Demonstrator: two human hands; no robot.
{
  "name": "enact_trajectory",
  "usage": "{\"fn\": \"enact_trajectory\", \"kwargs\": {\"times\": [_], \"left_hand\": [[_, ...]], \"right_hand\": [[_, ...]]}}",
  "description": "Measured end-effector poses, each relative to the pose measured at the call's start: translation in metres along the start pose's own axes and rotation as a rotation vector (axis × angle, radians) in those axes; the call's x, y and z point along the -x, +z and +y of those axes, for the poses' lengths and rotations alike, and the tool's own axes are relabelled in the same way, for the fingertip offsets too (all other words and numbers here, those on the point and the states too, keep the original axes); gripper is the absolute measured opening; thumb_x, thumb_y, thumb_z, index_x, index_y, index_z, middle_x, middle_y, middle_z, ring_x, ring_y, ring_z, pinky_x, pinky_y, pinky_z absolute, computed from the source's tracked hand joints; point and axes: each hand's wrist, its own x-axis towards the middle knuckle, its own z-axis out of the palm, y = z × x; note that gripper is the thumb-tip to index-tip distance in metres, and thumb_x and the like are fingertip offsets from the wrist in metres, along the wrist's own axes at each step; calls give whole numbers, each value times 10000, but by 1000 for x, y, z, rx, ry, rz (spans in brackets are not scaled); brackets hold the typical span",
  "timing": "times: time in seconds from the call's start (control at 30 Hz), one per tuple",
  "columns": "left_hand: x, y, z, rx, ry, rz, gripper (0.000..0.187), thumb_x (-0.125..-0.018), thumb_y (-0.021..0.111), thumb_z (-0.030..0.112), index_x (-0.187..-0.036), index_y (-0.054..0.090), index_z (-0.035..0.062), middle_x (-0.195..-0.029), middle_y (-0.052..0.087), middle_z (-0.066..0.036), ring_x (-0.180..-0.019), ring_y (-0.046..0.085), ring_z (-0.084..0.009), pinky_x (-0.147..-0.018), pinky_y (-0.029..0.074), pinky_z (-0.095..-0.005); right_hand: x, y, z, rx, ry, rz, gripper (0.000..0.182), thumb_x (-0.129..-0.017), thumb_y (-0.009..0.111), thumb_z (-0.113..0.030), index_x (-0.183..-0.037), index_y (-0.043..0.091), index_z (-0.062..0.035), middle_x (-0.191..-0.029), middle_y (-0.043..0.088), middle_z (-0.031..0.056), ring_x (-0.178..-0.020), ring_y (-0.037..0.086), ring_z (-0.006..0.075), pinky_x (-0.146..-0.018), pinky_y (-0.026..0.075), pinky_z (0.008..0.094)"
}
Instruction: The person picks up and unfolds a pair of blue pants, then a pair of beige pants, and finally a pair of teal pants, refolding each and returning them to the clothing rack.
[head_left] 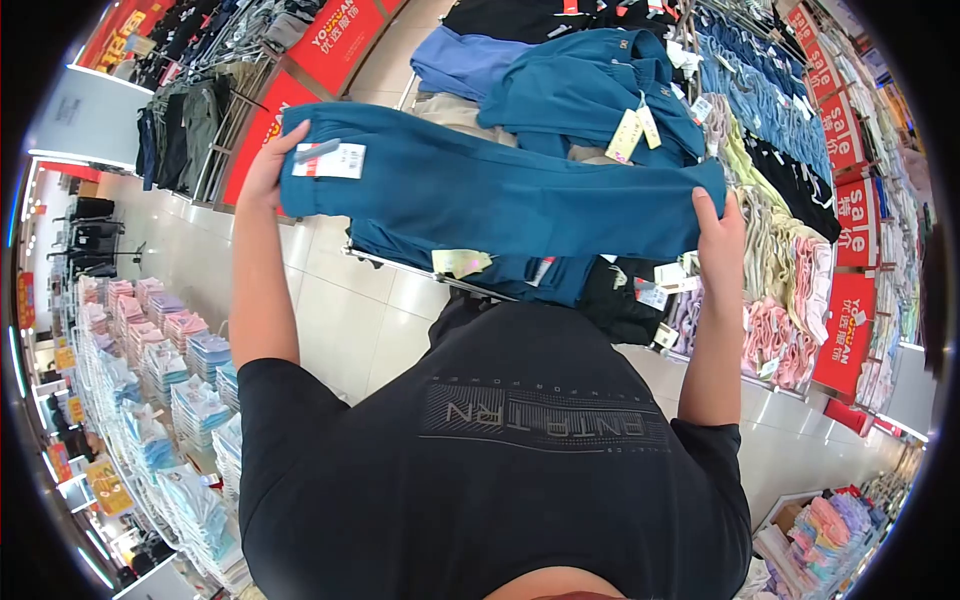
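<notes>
A pair of folded teal trousers is stretched lengthwise between my two hands, above a display of clothes. My left hand grips its left end, next to a white and red price tag. At the other end, my right hand has its fingers closed on the cloth. Just beyond lies another teal garment with yellow hang tags. Beneath the held trousers, more dark teal clothes and a yellowish tag show in part.
Blue and black garments cover the display ahead. Denim and pastel clothes fill a rack at right, beside red sale signs. At left, a shelf holds stacks of folded pastel clothes. Tiled floor runs between.
</notes>
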Motion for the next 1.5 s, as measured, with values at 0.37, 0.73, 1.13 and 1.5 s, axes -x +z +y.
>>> {"fn": "enact_trajectory", "kwargs": {"times": [0.37,0.73,1.13,1.5], "left_hand": [[-52,-193,50,-155,-53,58,364,-1011,629,222,-1279,605,-22,-1175,715,-169,-1032,725,-269,-920,600,-404],[-49,-136,83,-129,17,-168,429,-1016,601,230,-1332,557,-57,-1218,687,-209,-1041,720,-295,-933,594,-415],[-123,-193,67,20,-266,-142,420,-980,655,258,-1258,603,-52,-1070,738,-214,-891,760,-307,-798,651,-436],[-138,-200,29,-290,-169,-97,359,-978,669,211,-1261,604,0,-1094,722,-151,-924,740,-246,-827,626,-386]], "right_hand": [[65,243,78,445,296,-123,410,-936,633,-362,-957,538,36,-853,648,249,-815,649,387,-738,497,471],[67,278,55,457,325,2,327,-859,620,-276,-816,461,6,-741,587,202,-677,576,315,-649,470,445],[97,111,-32,-648,396,362,282,-918,649,-179,-1096,674,38,-972,738,132,-819,730,219,-761,611,332],[88,223,98,-152,650,107,207,-871,649,-267,-926,582,-80,-768,541,-24,-633,492,64,-505,370,245]]}}
